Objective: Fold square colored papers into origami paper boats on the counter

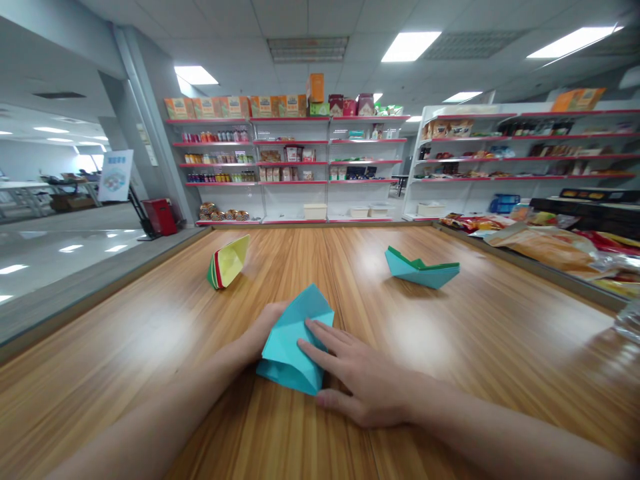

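A folded sheet of light-blue paper (295, 347) is tilted up over the wooden table in front of me, its lower edge parted into layers. My left hand (273, 320) reaches behind its left side, where the paper hides the fingers. Across the paper's right face lie the outstretched fingers of my right hand (363, 380), with the thumb near the lower right corner. Farther off to the left, a layered yellow, red and green folded-paper piece (229, 263) stands on the table. A blue and green paper boat (423, 270) sits at the right.
The wooden table (500, 347) has a raised dark edge. Snack bags (545, 247) are heaped beyond its right side, and part of a clear plastic item (629, 320) shows at the right border. Stocked shelves (290, 162) stand behind the table.
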The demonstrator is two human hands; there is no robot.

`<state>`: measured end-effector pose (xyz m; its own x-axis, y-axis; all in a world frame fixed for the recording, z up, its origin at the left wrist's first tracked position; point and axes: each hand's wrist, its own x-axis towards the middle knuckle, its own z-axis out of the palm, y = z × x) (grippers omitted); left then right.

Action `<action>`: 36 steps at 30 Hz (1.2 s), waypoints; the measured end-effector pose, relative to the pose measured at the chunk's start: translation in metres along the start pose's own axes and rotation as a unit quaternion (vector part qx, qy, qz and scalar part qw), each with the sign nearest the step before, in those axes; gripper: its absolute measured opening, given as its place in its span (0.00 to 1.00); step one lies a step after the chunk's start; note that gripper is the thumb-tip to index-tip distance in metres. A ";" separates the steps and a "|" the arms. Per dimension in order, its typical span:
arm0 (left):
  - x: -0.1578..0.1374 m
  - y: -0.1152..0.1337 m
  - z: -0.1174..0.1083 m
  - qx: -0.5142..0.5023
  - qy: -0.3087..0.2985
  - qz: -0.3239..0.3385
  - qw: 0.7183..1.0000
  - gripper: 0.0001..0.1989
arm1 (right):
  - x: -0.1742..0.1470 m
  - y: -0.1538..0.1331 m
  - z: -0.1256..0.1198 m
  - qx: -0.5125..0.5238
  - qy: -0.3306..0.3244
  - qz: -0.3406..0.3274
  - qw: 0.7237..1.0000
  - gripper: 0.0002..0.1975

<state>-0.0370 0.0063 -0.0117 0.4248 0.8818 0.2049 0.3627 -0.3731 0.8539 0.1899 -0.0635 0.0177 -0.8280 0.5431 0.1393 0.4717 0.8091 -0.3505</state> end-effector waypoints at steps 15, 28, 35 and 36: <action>-0.002 -0.001 0.007 0.330 0.022 0.026 0.944 0.33 | 0.001 -0.011 -0.012 -0.007 -0.081 -0.065 0.995 0.32; -0.004 0.007 0.002 0.389 -0.151 0.109 0.902 0.28 | 0.001 -0.018 -0.016 0.057 -0.126 -0.110 0.984 0.32; -0.006 0.006 0.002 0.361 -0.148 0.104 0.915 0.26 | 0.005 0.000 -0.006 0.015 -0.023 -0.018 0.999 0.23; -0.007 0.006 0.002 0.356 -0.145 0.105 0.917 0.26 | 0.006 0.008 -0.005 0.001 -0.008 0.011 1.000 0.23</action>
<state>-0.0362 -0.0022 -0.0088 0.7117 0.6945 0.1053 0.6543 -0.7100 0.2602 0.1905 -0.0531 0.0206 -0.8225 0.5564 0.1175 0.4883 0.7969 -0.3557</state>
